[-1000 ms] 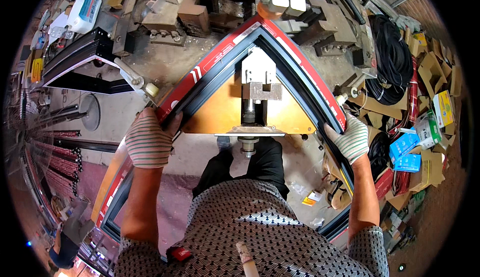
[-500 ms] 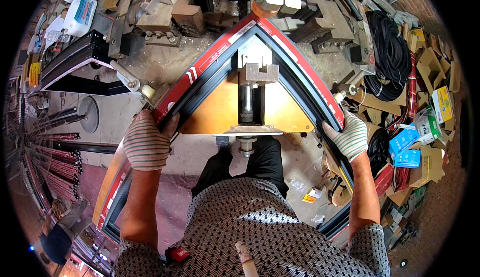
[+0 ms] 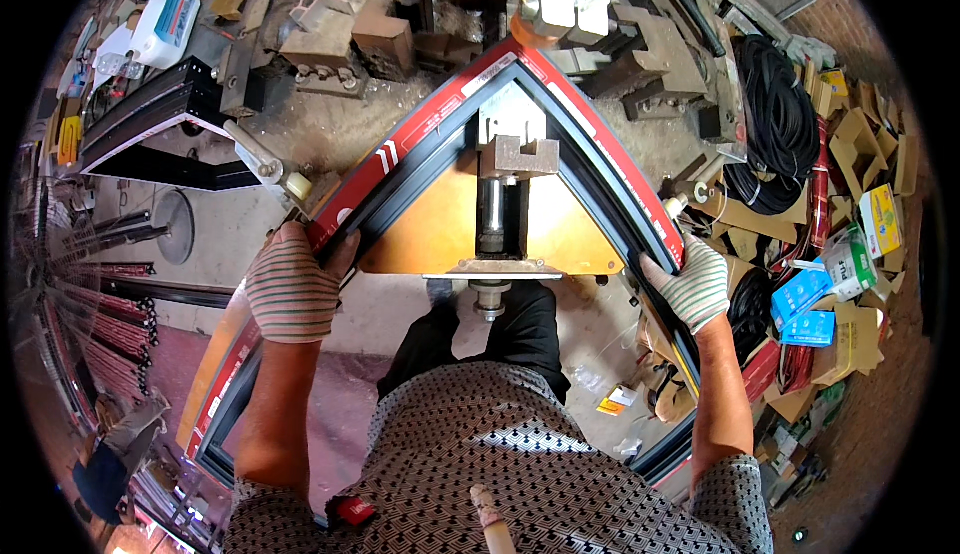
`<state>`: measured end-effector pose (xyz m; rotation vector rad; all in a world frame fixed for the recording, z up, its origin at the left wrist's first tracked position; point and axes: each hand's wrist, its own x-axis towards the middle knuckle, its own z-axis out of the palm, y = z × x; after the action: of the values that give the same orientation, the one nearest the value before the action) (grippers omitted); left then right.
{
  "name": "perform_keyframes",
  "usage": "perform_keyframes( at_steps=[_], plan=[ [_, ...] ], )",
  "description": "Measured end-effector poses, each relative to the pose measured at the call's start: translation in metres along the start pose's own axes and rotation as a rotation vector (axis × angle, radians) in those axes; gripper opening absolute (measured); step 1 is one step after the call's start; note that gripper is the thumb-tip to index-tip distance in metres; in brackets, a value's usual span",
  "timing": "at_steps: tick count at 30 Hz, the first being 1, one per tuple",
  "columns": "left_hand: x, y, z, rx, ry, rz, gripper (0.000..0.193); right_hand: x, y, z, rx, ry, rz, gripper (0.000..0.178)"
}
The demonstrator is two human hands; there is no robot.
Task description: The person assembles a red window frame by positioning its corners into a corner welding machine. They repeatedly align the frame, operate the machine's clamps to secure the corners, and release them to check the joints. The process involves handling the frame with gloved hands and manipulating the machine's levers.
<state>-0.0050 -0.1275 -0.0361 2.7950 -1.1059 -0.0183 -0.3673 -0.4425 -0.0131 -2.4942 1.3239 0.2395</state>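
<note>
Both gloved hands grip a large black metal frame [image 3: 420, 144] faced with red printed film. Its corner points away from me, up against the machine's metal head [image 3: 560, 9]. Wrapped around the left side bar is my left hand [image 3: 292, 284], in a white glove with green stripes. On the right side bar my right hand [image 3: 692, 279], gloved alike, is closed with its thumb on the inner edge. Inside the corner sit a steel clamp block [image 3: 520, 157] on a shaft and a yellow triangular plate [image 3: 425, 224]. The frame's lower parts run down past both forearms.
Black frame pieces [image 3: 150, 134] and a white jug [image 3: 166, 26] lie at the left. Heavy metal blocks [image 3: 383, 44] stand on the machine bed. Coiled black strip [image 3: 775, 124], cardboard and blue boxes [image 3: 808, 329] crowd the right. Another person [image 3: 110, 474] is at the lower left.
The view has shifted slightly, so the frame and machine appear a little lower. Both hands keep their hold on the frame, whose corner stays against the machine head.
</note>
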Motion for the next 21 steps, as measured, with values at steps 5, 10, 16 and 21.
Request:
perform_keyframes(
  at_steps=[5,10,16,21],
  plan=[
    [0.0,0.0,-0.001,-0.008,-0.006,0.005,0.054,0.001,-0.009,-0.009,0.035,-0.08,0.059,0.068],
    [0.0,0.0,-0.002,-0.015,0.001,0.017,0.055,0.001,-0.004,-0.004,0.058,-0.055,0.024,0.061],
    [0.0,0.001,-0.003,-0.003,-0.005,0.017,0.055,0.001,-0.005,-0.004,0.062,-0.046,0.008,0.061],
    [0.0,0.001,-0.005,-0.003,-0.038,-0.011,0.054,0.001,-0.011,-0.01,0.048,-0.072,0.038,0.062]
  ],
)
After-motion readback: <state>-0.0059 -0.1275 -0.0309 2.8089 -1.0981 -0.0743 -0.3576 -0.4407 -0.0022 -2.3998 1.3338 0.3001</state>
